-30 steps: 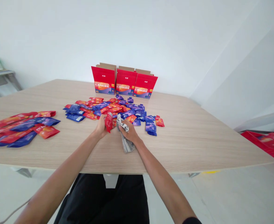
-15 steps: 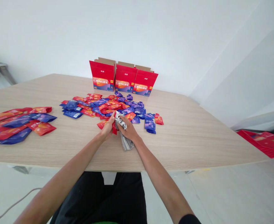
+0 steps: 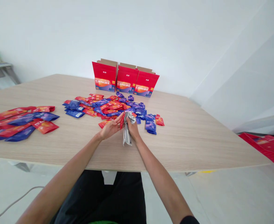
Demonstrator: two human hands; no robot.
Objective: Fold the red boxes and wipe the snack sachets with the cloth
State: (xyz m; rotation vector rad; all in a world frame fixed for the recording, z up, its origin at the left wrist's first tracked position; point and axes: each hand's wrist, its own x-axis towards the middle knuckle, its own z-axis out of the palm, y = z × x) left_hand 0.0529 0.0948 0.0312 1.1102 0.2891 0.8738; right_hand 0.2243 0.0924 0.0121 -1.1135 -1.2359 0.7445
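My left hand (image 3: 109,129) holds a red pouch (image 3: 122,122) on edge, its fingers closed along one side. My right hand (image 3: 132,128) is wrapped round a grey-and-white striped cloth (image 3: 127,137), pressed against the pouch's other side. The cloth's free end hangs down toward the table, and most of the pouch is hidden between hands and cloth. Just beyond my hands lies a loose pile of red pouches (image 3: 109,107) and blue pouches (image 3: 140,111). To the right of my right hand lie a few more, among them a blue pouch (image 3: 150,127) and a red pouch (image 3: 159,120).
Three open red cartons (image 3: 126,77) stand side by side at the back of the wooden table (image 3: 188,133). Overlapping rows of red and blue pouches (image 3: 22,123) lie at the left. Beyond the right edge, low down, is a red carton (image 3: 260,144). A cable (image 3: 15,202) runs across the floor.
Both hands have shifted slightly right with the pouch and cloth. The left fingers are now more spread along the pouch, and the cloth hangs straighter. The view has moved a little.
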